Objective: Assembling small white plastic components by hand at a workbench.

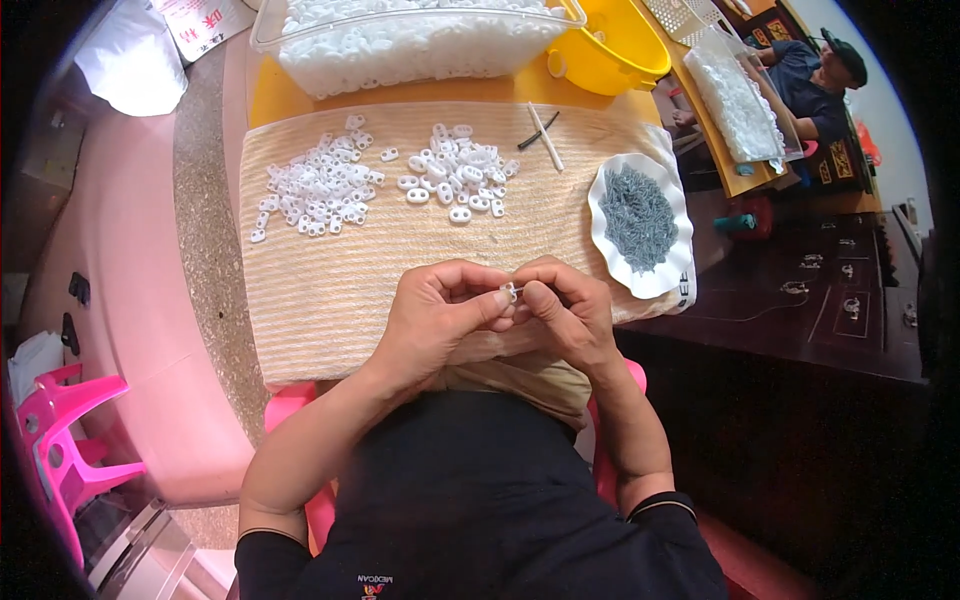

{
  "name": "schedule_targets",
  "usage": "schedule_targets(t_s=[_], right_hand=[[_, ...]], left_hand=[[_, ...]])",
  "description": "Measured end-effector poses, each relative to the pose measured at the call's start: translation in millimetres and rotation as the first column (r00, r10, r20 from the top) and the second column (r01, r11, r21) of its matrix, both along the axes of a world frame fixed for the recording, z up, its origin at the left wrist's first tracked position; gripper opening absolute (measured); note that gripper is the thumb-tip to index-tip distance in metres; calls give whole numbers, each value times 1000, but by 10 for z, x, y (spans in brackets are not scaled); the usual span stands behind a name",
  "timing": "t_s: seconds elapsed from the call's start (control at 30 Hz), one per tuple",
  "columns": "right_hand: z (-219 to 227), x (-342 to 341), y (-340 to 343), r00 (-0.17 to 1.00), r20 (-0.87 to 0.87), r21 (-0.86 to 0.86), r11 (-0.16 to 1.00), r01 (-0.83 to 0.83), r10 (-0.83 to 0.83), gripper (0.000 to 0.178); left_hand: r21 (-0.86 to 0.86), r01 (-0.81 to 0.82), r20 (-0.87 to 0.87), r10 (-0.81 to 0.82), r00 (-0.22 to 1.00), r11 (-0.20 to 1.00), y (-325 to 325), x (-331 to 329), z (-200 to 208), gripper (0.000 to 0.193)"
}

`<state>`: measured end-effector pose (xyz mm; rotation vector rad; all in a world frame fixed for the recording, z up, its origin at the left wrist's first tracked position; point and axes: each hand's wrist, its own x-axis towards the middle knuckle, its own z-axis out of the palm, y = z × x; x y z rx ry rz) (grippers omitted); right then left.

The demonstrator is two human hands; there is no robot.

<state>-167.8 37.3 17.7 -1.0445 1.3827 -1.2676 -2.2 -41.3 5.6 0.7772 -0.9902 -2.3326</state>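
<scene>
At the centre, a small piece (510,291) is between left hand (432,312) and right hand (575,312); above, on the cloth (315,290), lie two heaps of parts (318,188), and toward upper right the dish (643,285) (rods (640,220) inside).

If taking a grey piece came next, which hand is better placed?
Probably the right hand: it is nearer the wavy white plate of grey pieces, which lies to the right. The left hand is farther off, pinching a small whitish piece; the right looks busy too.
</scene>
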Motion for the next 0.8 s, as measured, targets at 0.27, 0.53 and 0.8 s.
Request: schedule_targets(t_s=[0.27, 0.53, 0.8], right_hand=[[16, -152, -239, 961, -272, -18, 998, -55, 48, 14], [-78, -25, -804, 598, -802, -188, 955, -228, -15, 17], [-40, 69, -873, 437, -897, -52, 969, -243, 61, 13]], left_hand=[[86, -151, -42, 155, 987, 985, -156, 114, 144, 19], [99, -291, -77, 299, 951, 952, -318, 212, 159, 19], [122, -320, -70, 329, 942, 940, -376, 241, 150, 19]])
